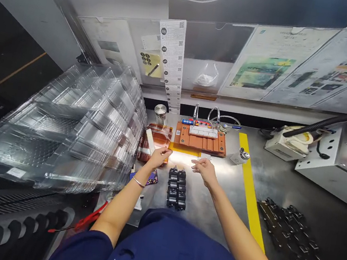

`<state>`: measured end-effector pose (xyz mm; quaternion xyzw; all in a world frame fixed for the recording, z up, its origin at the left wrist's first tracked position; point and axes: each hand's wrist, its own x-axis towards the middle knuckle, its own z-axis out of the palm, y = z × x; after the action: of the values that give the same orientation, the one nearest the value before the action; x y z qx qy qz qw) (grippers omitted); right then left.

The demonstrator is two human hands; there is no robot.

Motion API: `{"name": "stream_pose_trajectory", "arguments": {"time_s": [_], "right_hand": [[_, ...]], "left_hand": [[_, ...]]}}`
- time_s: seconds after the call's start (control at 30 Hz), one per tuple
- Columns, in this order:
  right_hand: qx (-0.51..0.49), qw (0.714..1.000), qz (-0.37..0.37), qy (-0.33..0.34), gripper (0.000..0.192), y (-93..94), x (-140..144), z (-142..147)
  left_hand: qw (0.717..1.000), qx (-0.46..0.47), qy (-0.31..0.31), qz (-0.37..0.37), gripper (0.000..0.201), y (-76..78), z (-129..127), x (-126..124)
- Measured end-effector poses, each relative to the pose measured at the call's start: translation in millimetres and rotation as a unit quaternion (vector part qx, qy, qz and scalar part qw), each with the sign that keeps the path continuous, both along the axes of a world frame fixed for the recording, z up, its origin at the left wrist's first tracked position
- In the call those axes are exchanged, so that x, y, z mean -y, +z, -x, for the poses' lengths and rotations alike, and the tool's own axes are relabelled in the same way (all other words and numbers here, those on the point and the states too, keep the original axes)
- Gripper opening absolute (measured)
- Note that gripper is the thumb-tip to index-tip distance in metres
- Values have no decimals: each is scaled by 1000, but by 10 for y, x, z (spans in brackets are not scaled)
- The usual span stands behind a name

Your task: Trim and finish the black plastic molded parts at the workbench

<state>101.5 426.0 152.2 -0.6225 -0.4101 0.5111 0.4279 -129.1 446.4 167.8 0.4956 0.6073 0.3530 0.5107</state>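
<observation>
My left hand (159, 157) hovers over the right edge of the reddish-brown film sheets (144, 154), thumb and fingertips pinched together. Whatever may be in that pinch is too small to make out. Opposite it, my right hand (205, 170) is raised above the steel bench with its fingers bent toward the thumb; anything between them cannot be made out. Below and between both hands lie black molded parts (177, 191) in two rows. Just beyond the hands stands an orange-brown fixture (202, 144) with metal toggle clamps and a white perforated bar (203, 132).
Stacked clear plastic trays (95, 127) rise at the left. A metal-topped container (160, 113) stands behind the film sheets. A small dispenser bottle (240, 156) sits beside yellow tape (250, 198). More dark parts (290, 232) lie at right, with a metal box (338, 163) behind.
</observation>
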Motion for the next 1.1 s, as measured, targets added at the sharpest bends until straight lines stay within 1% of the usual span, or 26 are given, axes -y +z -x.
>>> {"name": "stream_pose_trajectory", "arguments": {"time_s": [0.07, 0.13, 0.17, 0.2, 0.23, 0.27, 0.33, 0.4, 0.5, 0.57, 0.67, 0.77, 0.87, 0.97, 1.1], "right_hand": [[46, 998, -29, -21, 17, 127, 127, -7], [133, 986, -100, -20, 18, 264, 267, 73], [184, 971, -150, 2, 18, 334, 340, 140], [233, 951, -201, 38, 17, 404, 413, 217], [273, 927, -244, 82, 17, 474, 483, 296], [301, 905, -272, 128, 17, 545, 550, 368], [320, 882, -277, 207, 16, 691, 670, 465], [330, 870, -245, 272, 16, 836, 778, 486], [329, 860, -190, 342, 19, 1016, 941, 432], [333, 857, -159, 360, 21, 1092, 1053, 394], [343, 858, -116, 363, 23, 1148, 1218, 368], [342, 877, -81, 329, 22, 1175, 1381, 330], [330, 898, -65, 285, 22, 1202, 1556, 232], [297, 917, -61, 259, 23, 1215, 1745, 83], [256, 941, -39, 219, 20, 1190, 1998, -161]], "left_hand": [[1000, -2, -8, -20, 16, 46, -42, 145], [999, -5, -15, -31, 18, 105, -108, 302], [999, -8, -24, -40, 18, 145, -143, 383], [997, -21, -44, -56, 17, 193, -176, 464], [993, -47, -75, -77, 16, 248, -203, 544], [985, -84, -114, -101, 16, 310, -220, 622], [954, -175, -198, -144, 18, 440, -223, 770], [921, -238, -263, -160, 19, 557, -188, 904], [893, -248, -339, -162, 20, 661, -120, 1071], [884, -230, -376, -159, 22, 678, -104, 1156], [875, -211, -409, -152, 20, 652, -153, 1242], [866, -203, -428, -159, 21, 613, -273, 1304], [854, -183, -457, -170, 24, 606, -417, 1378], [841, -151, -491, -170, 25, 629, -563, 1484], [839, -129, -504, -157, 26, 631, -795, 1678]]}}
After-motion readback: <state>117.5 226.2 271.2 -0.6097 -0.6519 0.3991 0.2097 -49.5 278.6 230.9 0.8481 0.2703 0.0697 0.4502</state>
